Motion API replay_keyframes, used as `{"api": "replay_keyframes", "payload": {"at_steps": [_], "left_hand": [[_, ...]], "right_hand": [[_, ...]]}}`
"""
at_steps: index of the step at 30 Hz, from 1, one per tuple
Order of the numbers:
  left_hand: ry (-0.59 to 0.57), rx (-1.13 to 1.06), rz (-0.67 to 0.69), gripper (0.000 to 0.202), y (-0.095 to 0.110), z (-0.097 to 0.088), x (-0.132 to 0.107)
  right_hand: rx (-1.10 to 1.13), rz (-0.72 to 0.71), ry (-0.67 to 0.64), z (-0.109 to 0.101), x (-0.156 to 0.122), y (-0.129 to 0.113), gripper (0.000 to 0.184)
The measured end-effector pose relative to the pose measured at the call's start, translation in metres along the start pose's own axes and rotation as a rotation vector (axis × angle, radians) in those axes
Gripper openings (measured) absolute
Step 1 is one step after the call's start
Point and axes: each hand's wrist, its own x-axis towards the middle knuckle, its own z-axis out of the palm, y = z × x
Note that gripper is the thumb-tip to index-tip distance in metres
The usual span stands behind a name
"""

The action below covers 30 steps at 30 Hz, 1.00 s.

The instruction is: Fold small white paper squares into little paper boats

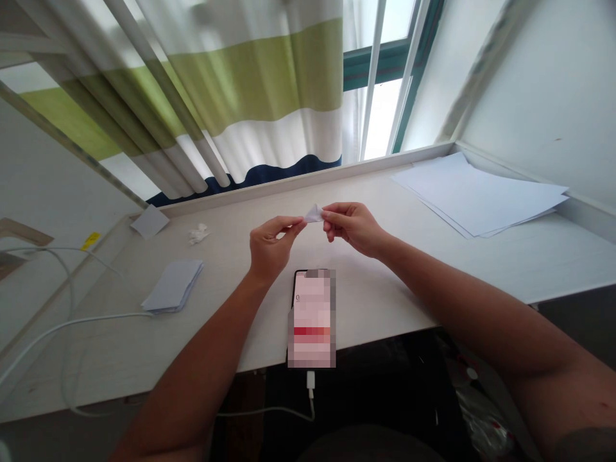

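In the head view, the person's left hand and right hand grasp one small folded paper between them, each pinching a side of it with thumb and fingertips. The paper is over the middle of the desk, beyond the phone; how high it is above the surface cannot be told. It is white, thin and roughly triangular, its peak pointing up toward the curtain and its longer base running left to right, from one hand to the other.

The desk works like a shallow tray, pale and faintly grained, with a low raised rim along its back and right side. Large, smooth white sheets lie overlapping in its far right corner. To the left are a neat stack of small slips, a crumpled white tissue and a flat, squarish note by the rim. The phone points lengthwise away from the person, its screen pixelated, with a white plug at the near end. Crinkled clear plastic shows below the desk at right; its contents are too dim to tell.
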Motion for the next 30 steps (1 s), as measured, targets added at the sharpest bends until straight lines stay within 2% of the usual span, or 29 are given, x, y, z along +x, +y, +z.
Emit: {"api": "replay_keyframes", "payload": {"at_steps": [3,6,9,16,22,26,30], "left_hand": [[-0.020,-0.050,-0.006,0.023,-0.0018,-0.0001,0.0017],[-0.072,-0.209,-0.194,0.041,-0.0046,0.0007,0.0046],[-0.163,-0.281,-0.318,0.045,-0.0045,0.0024,0.0053],[-0.089,-0.193,-0.127,0.036,-0.0010,0.0060,0.0028],[-0.092,-0.171,-0.187,0.035,-0.0052,0.0048,0.0035],[-0.094,-0.189,-0.176,0.035,-0.0053,0.0037,0.0038],[-0.141,-0.207,-0.186,0.036,-0.0010,0.0014,0.0040]], "right_hand": [[0.020,0.018,0.002,0.0006,-0.0004,-0.0015,0.047],[0.016,0.002,0.010,0.0013,-0.0010,-0.0029,0.052],[-0.001,-0.024,0.019,0.0009,-0.0007,-0.0031,0.052],[-0.078,-0.070,0.001,0.0002,-0.0008,-0.0011,0.050],[-0.165,-0.156,-0.011,0.0023,-0.0019,0.0011,0.047],[-0.205,-0.197,-0.033,0.0024,-0.0026,0.0019,0.045],[-0.245,-0.216,-0.033,0.0011,-0.0039,0.0007,0.043]]}}
